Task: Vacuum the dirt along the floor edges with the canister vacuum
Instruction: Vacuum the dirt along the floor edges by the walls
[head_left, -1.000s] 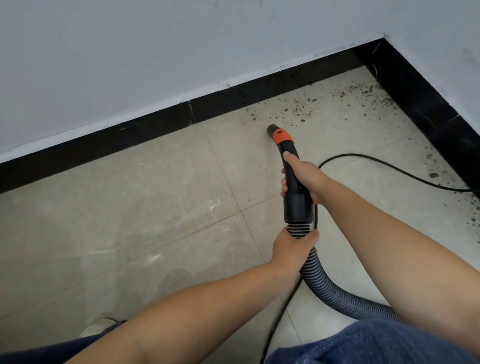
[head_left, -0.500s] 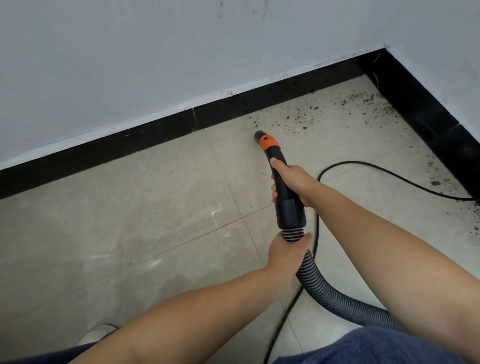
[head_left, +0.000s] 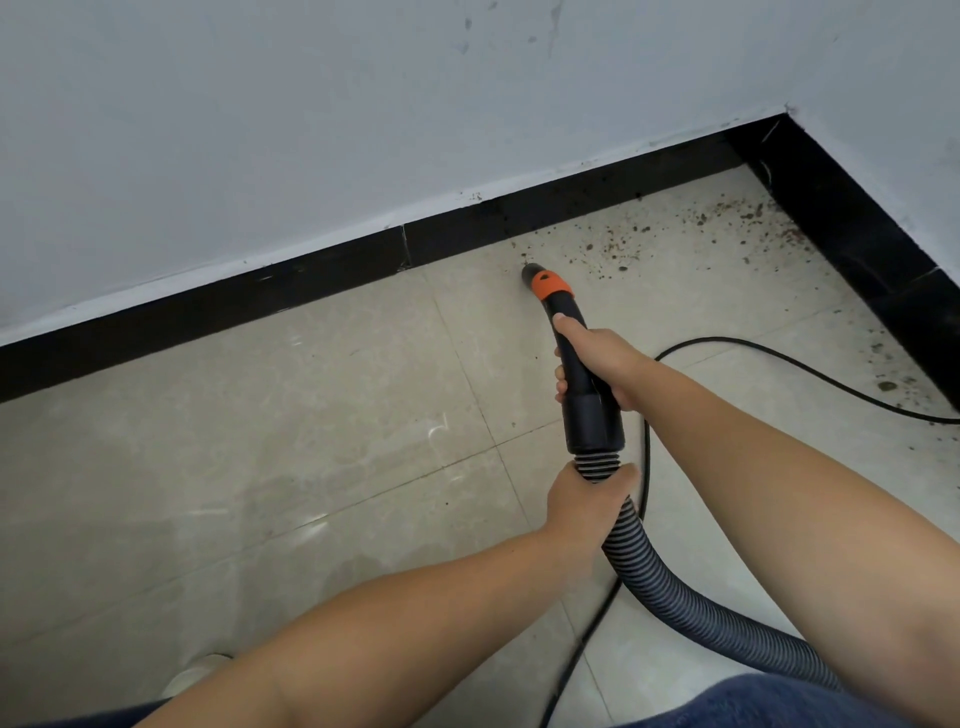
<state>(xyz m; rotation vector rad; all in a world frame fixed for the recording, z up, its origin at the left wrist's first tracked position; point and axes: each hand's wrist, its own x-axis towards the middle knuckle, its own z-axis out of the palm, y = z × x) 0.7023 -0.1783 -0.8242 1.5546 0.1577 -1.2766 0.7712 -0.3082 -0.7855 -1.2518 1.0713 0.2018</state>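
Both hands (head_left: 597, 364) gripping nozzle (head_left: 566, 332), hose (head_left: 670, 587)

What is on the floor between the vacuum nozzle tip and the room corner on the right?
In the head view, scattered brown dirt crumbs lie on the beige floor tiles between the black nozzle tip with orange collar and the black baseboard corner.
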